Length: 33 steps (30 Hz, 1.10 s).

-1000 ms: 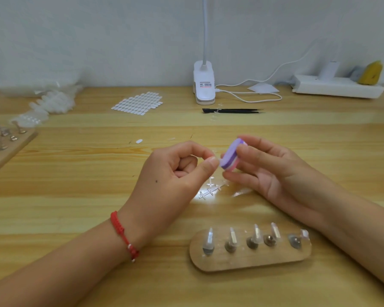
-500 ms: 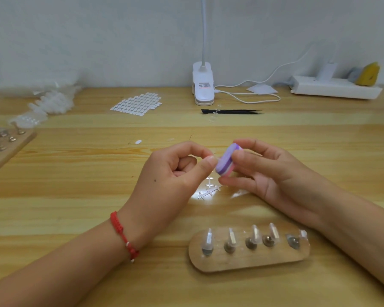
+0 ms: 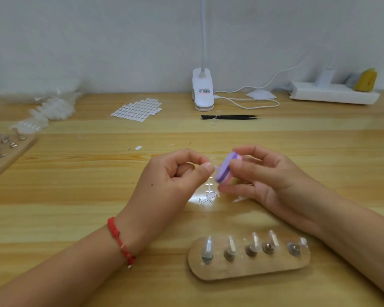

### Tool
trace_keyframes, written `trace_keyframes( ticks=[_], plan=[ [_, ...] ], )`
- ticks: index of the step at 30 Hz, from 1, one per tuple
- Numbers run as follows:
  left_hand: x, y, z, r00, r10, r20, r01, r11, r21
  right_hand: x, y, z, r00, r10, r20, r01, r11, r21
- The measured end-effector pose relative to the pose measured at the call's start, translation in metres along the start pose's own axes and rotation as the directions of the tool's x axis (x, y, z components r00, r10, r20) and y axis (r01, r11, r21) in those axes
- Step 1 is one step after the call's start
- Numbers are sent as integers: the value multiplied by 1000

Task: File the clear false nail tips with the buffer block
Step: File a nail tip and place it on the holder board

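Nearest the camera, a wooden oval stand (image 3: 253, 270) lay on the wooden table (image 3: 75, 196), five pegs in a row, each carrying a clear false nail tip (image 3: 208, 249). Just beyond it, both hands were raised above the tabletop and almost meeting. The left hand (image 3: 171, 185), with a red cord bracelet (image 3: 120, 240) at the wrist, was curled, thumb and forefinger pinching something small and clear (image 3: 216, 167) – a nail tip, it seemed, though too blurred to be sure. The right hand (image 3: 268, 180) gripped the purple-and-pink buffer block (image 3: 225, 168) between thumb and fingers, its purple face tilted toward the left thumb and touching or just beside that pinched piece. Under the hands, clear plastic sprue pieces (image 3: 208, 196) lay on the wood. Farther back – black tweezers (image 3: 231, 117), a sheet of small white oval tabs (image 3: 138, 109), then a white clip lamp (image 3: 202, 91) and a white power strip (image 3: 333, 96) along the wall.
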<state>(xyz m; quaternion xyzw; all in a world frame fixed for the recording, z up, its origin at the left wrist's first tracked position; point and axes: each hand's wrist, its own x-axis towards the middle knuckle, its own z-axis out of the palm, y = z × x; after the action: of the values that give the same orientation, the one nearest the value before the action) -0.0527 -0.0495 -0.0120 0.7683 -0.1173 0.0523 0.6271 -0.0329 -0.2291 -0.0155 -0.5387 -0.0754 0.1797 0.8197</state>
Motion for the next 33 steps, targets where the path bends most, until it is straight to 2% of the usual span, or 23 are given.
trace_keyframes(
  ticks=[2,3,7,11,13,15,17,18,19,21,22,24,26,29,31,33],
  plan=[
    [1,1,0,1000,8,-7,-8,1000,13,-2,2,3,997,9,83,3,989,-146],
    [1,1,0,1000,7,-3,-7,1000,15,-2,2,4,995,13,101,4,987,-163],
    [2,1,-2,1000,-19,8,19,1000,-3,0,-1,-1,1000,6,27,-5,1000,-16],
    [2,-1,-3,999,-5,50,5,1000,1,0,2,1,1000,5,26,-4,999,-45],
    [2,0,-4,994,-7,108,4,999,32,2,1,0,1000,15,-5,-15,999,50],
    [1,0,-7,988,-5,153,-7,997,77,3,-2,-4,998,40,-56,-27,976,214],
    [-2,3,-9,985,-23,173,8,996,86,3,-8,-8,993,30,-111,7,947,321],
    [-2,4,-8,984,-66,167,62,998,27,3,-10,-9,993,-3,-121,36,962,269],
    [-2,6,-6,976,-143,163,158,984,-85,2,-12,-9,990,-47,-133,66,988,141],
    [0,11,-1,945,-268,186,314,903,-294,-2,-12,-5,972,-180,-153,143,963,-229],
    [1,11,1,942,-277,188,326,887,-326,-5,-10,-3,963,-236,-131,175,916,-361],
    [0,10,4,952,-256,167,298,898,-325,-8,-5,3,949,-310,-58,239,826,-510],
    [-2,7,4,963,-228,144,263,915,-307,-12,-1,7,914,-405,37,338,707,-621],
    [-4,4,4,972,-205,119,231,929,-289,-15,3,10,819,-564,106,468,549,-693],
    [-4,2,4,976,-195,100,217,929,-300,-14,1,10,762,-634,131,502,452,-737],
    [-4,2,5,978,-184,99,205,930,-304,-12,0,8,742,-656,138,505,411,-759]
  ],
)
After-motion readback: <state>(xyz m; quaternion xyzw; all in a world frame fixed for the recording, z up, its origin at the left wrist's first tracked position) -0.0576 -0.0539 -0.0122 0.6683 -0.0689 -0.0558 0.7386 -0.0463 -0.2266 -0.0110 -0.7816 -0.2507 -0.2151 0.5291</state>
